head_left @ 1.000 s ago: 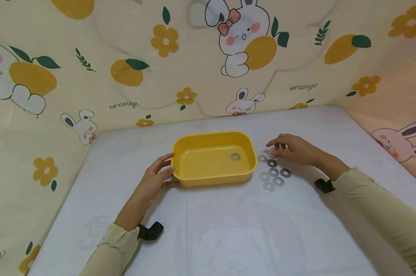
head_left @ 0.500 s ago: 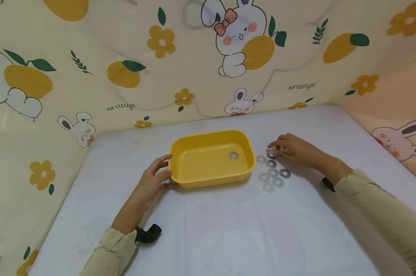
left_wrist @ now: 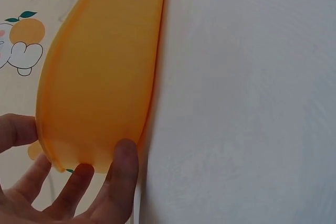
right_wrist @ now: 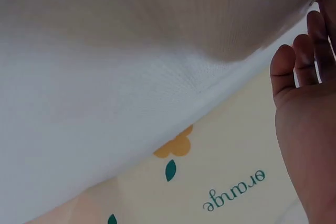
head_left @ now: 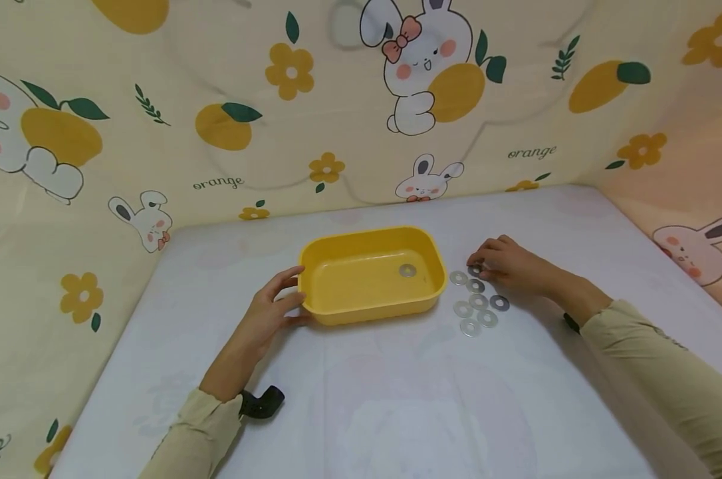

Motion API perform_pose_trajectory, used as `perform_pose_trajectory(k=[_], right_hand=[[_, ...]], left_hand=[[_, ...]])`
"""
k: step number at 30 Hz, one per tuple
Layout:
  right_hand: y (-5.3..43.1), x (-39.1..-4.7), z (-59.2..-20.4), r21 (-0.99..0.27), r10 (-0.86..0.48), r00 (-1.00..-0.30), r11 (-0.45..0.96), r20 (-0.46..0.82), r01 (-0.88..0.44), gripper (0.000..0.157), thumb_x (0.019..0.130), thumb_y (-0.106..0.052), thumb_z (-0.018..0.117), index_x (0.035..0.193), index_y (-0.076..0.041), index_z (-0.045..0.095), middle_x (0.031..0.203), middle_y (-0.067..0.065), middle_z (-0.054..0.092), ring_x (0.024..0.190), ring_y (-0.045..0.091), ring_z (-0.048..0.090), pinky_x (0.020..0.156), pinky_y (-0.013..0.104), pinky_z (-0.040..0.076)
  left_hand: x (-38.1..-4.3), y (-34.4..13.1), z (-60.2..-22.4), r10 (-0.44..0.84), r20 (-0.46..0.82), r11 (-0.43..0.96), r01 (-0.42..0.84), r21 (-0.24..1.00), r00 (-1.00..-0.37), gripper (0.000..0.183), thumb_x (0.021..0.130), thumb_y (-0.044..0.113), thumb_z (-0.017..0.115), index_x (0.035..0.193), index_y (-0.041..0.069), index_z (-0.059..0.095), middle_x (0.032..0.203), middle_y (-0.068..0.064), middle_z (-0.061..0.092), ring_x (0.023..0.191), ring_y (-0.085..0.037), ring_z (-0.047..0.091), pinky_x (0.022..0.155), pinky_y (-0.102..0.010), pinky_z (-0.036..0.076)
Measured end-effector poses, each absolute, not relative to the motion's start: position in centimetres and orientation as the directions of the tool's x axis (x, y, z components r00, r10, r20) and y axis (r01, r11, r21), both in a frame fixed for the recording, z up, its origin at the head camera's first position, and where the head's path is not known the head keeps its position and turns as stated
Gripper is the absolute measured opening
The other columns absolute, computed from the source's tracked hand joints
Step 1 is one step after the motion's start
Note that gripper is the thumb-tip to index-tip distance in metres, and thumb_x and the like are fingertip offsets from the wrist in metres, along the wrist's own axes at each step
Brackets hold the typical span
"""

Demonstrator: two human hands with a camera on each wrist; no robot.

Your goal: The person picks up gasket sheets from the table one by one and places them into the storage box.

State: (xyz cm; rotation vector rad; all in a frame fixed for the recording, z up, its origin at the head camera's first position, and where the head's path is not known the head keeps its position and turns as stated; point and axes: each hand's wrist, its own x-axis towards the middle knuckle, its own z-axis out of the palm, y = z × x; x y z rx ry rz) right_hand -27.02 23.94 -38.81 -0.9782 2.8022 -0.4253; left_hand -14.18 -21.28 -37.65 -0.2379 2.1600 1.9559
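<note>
Mid-frame, the left hand [head_left: 268, 309] is spread against a yellow tray [head_left: 349, 283]. Over a dark ring [head_left: 471, 271], the right hand's [head_left: 509, 266] grip cannot be told.

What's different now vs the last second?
The right grip has come down a little, and its fingers have closed in on the dark washer beneath; can't tell if it's pinched yet. Unchanged: left grip at the left end of the yellow tray, one washer inside, seven other washers loose on the table.
</note>
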Motion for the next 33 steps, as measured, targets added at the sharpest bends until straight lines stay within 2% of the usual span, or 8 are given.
perform_pose_trajectory(k=[9,13,17,21,26,33], right_hand=[[23.52,-27.42,-38.8,-0.332,-0.577,-0.814,0.782,-0.069,-0.527,0.024,0.096,-0.015,0.065,0.116,-0.004,0.058,0.117,0.013,0.057,0.108,0.028,0.042,0.096,0.046,0.04],[23.58,-27.52,-38.93,-0.39,-0.55,-0.831,0.786,-0.084,-0.48,0.026,0.096,-0.019,0.065,0.114,-0.006,0.052,0.107,0.009,0.058,0.101,0.025,0.045,0.091,0.041,0.043],[23.55,-27.45,-38.82,-0.451,-0.533,-0.835,0.783,-0.133,-0.428,0.032,0.097,-0.028,0.064,0.121,-0.011,0.051,0.103,0.005,0.06,0.095,0.021,0.052,0.088,0.037,0.048],[23.53,-27.28,-38.59,-0.479,-0.531,-0.832,0.779,-0.162,-0.404,0.037,0.097,-0.03,0.065,0.128,-0.014,0.054,0.109,0.004,0.063,0.097,0.02,0.054,0.092,0.039,0.05],[23.75,-27.11,-38.61,-0.478,-0.548,-0.823,0.769,-0.152,-0.424,0.04,0.096,-0.02,0.066,0.134,-0.014,0.057,0.119,0.006,0.062,0.103,0.022,0.053,0.096,0.043,0.048],[24.03,-27.46,-39.02,-0.446,-0.556,-0.823,0.769,-0.114,-0.458,0.036,0.095,-0.021,0.067,0.13,-0.014,0.061,0.117,0.005,0.064,0.102,0.022,0.054,0.096,0.044,0.049]], left_hand=[[-14.22,-21.37,-37.5,0.003,-0.258,0.129,-0.255,0.958,-0.966,0.055,0.099,0.011,0.054,0.152,0.02,0.041,0.151,-0.013,0.035,0.113,-0.029,0.054,0.088,-0.037,0.06],[-14.23,-21.47,-37.35,0.002,-0.263,0.139,-0.26,0.956,-0.965,0.055,0.099,0.011,0.055,0.152,0.021,0.041,0.152,-0.012,0.035,0.113,-0.029,0.054,0.089,-0.036,0.06],[-14.33,-21.38,-37.35,0.003,-0.267,0.135,-0.264,0.955,-0.964,0.055,0.099,0.012,0.055,0.151,0.022,0.041,0.151,-0.012,0.036,0.112,-0.027,0.055,0.089,-0.036,0.06],[-14.38,-21.28,-37.42,0.004,-0.259,0.127,-0.257,0.958,-0.966,0.055,0.099,0.011,0.055,0.151,0.021,0.041,0.151,-0.013,0.036,0.111,-0.026,0.055,0.088,-0.036,0.06],[-14.35,-21.2,-37.53,0.001,-0.262,0.123,-0.26,0.958,-0.965,0.055,0.099,0.01,0.055,0.151,0.021,0.041,0.151,-0.012,0.037,0.112,-0.026,0.055,0.087,-0.036,0.06],[-14.35,-21.19,-37.6,-0.011,-0.265,0.128,-0.264,0.956,-0.964,0.056,0.098,0.01,0.056,0.151,0.021,0.042,0.15,-0.013,0.037,0.111,-0.026,0.055,0.087,-0.036,0.06]])
